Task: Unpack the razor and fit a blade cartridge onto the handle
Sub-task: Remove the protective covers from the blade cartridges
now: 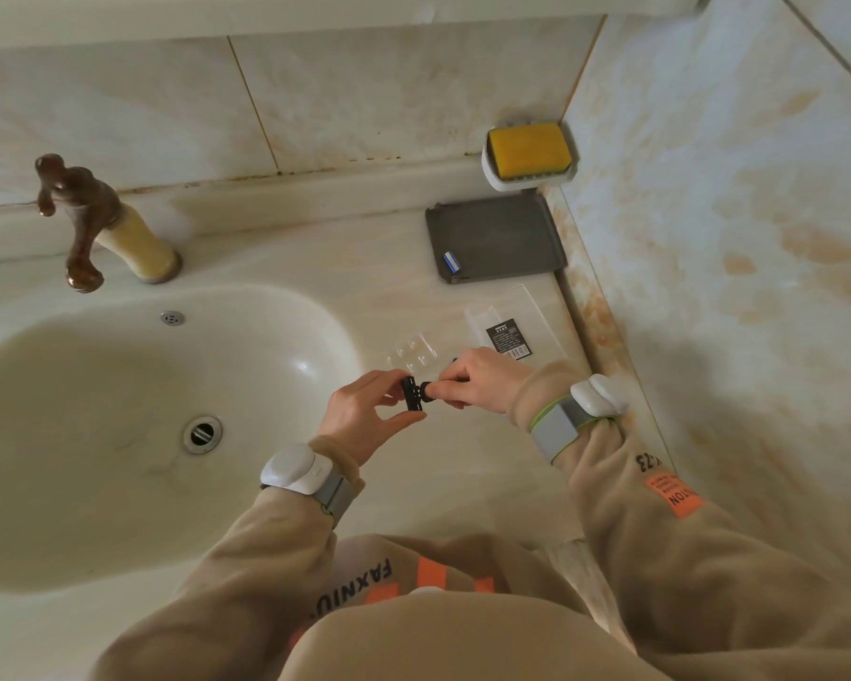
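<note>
**Cartridge and handle held together over the bench**

A cream marble-look bench (276, 267) with a moulded sink (119, 435) fills the view, backed by pale tiled walls. A brown tap (82, 223) stands at the sink's far rim. In the far right corner a white soap dish (529, 176) holds a yellow bar of soap (529, 148), and just in front of it lies a grey tray (502, 233) with a small blue-and-white item (449, 262) at its near left edge; what that item is cannot be told.

Nearer, on the bench, lie a clear blister insert (411, 353) and, to its right, a clear plastic package (517, 317) with a dark printed label.

Both hands meet above the bench, just right of the sink. The left hand (364, 415) has its grip clamped on the black blade cartridge (412, 394), thumb below and fingers above. The right hand (477, 378) has its grip closed around the razor handle (429, 389), most of it hidden inside the fist; only its dark front end shows, touching the cartridge. Whether the two are locked together cannot be told.

Both wrists carry white sensor bands (291, 469) over beige fleece sleeves (659, 533).
</note>
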Available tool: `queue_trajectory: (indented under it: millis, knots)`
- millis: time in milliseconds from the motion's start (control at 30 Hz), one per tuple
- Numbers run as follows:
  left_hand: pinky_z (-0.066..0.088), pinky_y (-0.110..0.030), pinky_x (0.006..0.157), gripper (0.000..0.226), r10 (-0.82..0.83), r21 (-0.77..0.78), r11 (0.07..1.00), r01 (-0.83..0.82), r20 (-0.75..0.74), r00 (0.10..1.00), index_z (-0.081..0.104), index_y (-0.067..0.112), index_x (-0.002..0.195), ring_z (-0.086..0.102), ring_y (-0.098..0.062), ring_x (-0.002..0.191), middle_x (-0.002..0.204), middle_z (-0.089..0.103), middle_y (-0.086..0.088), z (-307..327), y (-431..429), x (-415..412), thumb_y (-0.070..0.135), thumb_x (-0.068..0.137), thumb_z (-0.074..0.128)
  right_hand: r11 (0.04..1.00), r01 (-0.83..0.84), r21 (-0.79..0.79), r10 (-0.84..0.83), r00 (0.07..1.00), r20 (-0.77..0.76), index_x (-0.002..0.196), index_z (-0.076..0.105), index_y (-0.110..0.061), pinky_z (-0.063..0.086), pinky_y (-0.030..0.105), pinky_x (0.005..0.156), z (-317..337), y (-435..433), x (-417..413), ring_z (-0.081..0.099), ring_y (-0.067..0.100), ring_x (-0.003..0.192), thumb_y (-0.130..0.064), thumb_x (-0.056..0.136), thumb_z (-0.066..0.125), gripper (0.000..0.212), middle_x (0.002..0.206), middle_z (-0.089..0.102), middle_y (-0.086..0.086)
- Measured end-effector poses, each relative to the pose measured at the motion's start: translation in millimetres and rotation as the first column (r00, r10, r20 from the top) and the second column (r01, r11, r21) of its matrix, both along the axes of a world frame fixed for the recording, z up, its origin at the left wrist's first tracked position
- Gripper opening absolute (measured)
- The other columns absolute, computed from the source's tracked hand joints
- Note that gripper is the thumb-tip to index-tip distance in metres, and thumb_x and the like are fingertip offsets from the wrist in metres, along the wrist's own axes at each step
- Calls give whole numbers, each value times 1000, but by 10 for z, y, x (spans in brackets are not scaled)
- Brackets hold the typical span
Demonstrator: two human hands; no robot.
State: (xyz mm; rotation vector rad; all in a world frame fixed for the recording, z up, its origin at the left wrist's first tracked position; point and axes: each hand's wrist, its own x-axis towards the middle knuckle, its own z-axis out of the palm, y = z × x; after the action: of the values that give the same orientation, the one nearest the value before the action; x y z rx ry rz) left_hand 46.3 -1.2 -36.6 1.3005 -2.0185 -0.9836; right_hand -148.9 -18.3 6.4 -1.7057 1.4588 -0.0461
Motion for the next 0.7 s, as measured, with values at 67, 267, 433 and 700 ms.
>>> queue_trajectory:
  millis: [67, 267, 433, 700]
  knots:
    - [51, -15, 81, 45, -19, -14, 1000, 19, -9, 1000, 65, 12, 106, 57, -5, 85, 92, 68, -4, 3, 6, 14, 31, 67, 75, 1000, -8, 19, 8, 1000, 5, 46, 46, -20, 28, 30, 52, -5, -4, 12, 32, 18, 47, -41, 86, 54, 46, 54, 40, 5]
    - [56, -23, 72, 45, -107, -62, 992, 110, 53, 993, 62, 18, 103, 62, -6, 69, 88, 68, -1, 54, -19, 61, 48, 69, 64, 998, -22, 61, 22, 1000, 6, 44, 45, -21, 31, 33, 57, -18, -6, 6, 34, 19, 50, -42, 85, 53, 47, 56, 41, 5]
    - [53, -21, 58, 34, -190, -181, 956, 232, 222, 956, 65, 14, 92, 61, -8, 61, 76, 66, 0, 92, -37, 40, 34, 67, 75, 993, -41, 110, 48, 997, -64, 46, 49, -22, 35, 34, 59, -10, 4, 14, 38, 18, 50, -46, 84, 53, 45, 53, 44, -2]
    - [51, -25, 71, 36, -189, -93, 971, 222, 273, 943, 63, 11, 103, 64, -17, 76, 91, 65, -4, 59, -30, 11, 29, 74, 74, 990, -47, 131, 63, 991, -121, 56, 59, -27, 40, 33, 65, -3, 65, 76, 48, 16, 57, -48, 87, 49, 39, 60, 50, -7]
